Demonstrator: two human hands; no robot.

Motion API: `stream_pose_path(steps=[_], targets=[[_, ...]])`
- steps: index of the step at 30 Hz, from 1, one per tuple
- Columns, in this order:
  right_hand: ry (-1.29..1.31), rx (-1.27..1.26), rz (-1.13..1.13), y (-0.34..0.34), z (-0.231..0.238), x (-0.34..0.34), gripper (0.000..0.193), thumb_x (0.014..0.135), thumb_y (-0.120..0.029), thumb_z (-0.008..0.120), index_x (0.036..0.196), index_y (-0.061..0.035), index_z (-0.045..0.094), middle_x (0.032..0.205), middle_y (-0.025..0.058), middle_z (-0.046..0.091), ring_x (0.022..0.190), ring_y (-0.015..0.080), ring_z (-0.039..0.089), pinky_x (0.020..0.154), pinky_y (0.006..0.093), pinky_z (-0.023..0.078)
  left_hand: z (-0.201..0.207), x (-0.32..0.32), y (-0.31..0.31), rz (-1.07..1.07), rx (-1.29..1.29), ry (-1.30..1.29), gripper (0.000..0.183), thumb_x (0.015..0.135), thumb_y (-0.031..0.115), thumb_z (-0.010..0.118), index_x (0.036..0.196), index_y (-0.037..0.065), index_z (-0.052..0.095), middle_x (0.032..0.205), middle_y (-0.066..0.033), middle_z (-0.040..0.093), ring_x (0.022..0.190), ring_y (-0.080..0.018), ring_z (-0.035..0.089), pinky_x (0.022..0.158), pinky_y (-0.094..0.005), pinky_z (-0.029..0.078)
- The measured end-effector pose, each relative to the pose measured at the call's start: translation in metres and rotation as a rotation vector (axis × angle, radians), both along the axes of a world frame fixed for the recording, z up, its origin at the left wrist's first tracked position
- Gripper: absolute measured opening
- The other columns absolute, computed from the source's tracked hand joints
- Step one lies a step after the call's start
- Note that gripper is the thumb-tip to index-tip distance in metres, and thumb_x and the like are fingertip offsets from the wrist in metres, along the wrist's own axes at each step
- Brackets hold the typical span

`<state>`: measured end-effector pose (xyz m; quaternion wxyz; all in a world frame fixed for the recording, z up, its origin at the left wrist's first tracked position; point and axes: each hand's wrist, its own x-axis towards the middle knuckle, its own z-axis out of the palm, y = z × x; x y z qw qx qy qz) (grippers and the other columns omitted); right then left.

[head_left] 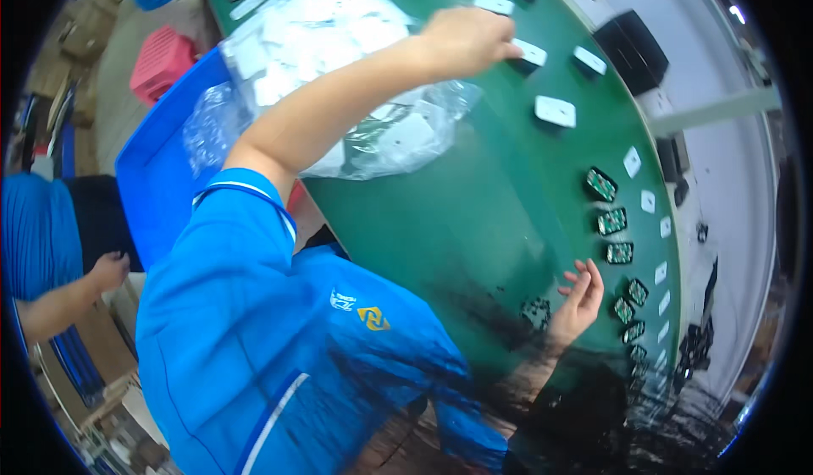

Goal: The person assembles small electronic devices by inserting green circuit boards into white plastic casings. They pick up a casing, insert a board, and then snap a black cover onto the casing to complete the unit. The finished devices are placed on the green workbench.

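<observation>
1. Left hand is hanging over the far part of the green table, its forearm crossing above the clear plastic bag.
2. Left fingers are curling in, thumb tip meeting the near end of a white-topped piece; whether they are pinching it or only overlapping it in view, cannot tell.
3. That white-topped piece is sitting on the table, showing a dark underside below its pale top.
4. Similar pieces are standing around it: one just beyond the hand, one to the right, and a larger-looking white one nearer the wearer.
5. Right hand is hovering at or just above the table's right part, fingers loosely spread and bent, gripping nothing visible.
6. Nearest to it, black housings with green circuit boards are lying in an uneven line, near the fingers but apart from them.
7. Small white plates are running alongside, between the housings and the table's right edge.
8. Dark strands are blurring the lower right, hiding the near end of both lines.
9. The bag is spreading over the table's left side, holding many white pieces.
10. A blue bin is sitting beside the table; a pink stool is standing beyond.
11. At far left, a co-worker's hand is showing, well apart.
</observation>
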<state>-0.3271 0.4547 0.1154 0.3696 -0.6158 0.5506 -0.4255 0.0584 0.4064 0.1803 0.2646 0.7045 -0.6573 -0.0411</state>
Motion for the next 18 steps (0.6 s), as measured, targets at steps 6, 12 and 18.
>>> stream_pose_path(steps=[6, 12, 18], targets=[[-0.015, 0.025, 0.095, 0.003, -0.01, 0.015, 0.029, 0.097, -0.021, 0.052, 0.118, -0.0005, 0.056, 0.106, 0.0086, 0.063, 0.083, 0.0097, 0.059, 0.062, 0.02, 0.045, -0.02, 0.101, 0.125, 0.087, 0.106, -0.212, 0.025, 0.084, 0.025, 0.062, 0.1, 0.005, 0.061, 0.094, -0.0121, 0.062, 0.091, -0.0314, 0.059, 0.076, -0.0424, 0.048], [0.007, 0.066, 0.151, 0.002, -0.002, 0.047, 0.026, 0.097, -0.017, 0.051, 0.117, -0.0014, 0.057, 0.106, 0.0082, 0.064, 0.084, 0.0093, 0.06, 0.062, 0.0197, 0.045, -0.059, 0.081, 0.143, 0.136, 0.06, -0.353, 0.026, 0.08, 0.014, 0.063, 0.103, 0.004, 0.058, 0.103, -0.011, 0.057, 0.096, -0.0302, 0.057, 0.082, -0.0384, 0.051], [0.013, -0.007, -0.011, 0.007, 0.009, 0.017, 0.024, 0.095, -0.018, 0.056, 0.111, -0.0019, 0.061, 0.098, 0.0056, 0.066, 0.079, 0.0083, 0.06, 0.063, 0.0192, 0.044, -0.063, 0.083, 0.128, 0.072, 0.125, -0.391, 0.027, 0.075, 0.015, 0.066, 0.094, 0.0, 0.054, 0.096, -0.0179, 0.058, 0.096, -0.0368, 0.056, 0.078, -0.045, 0.047]])
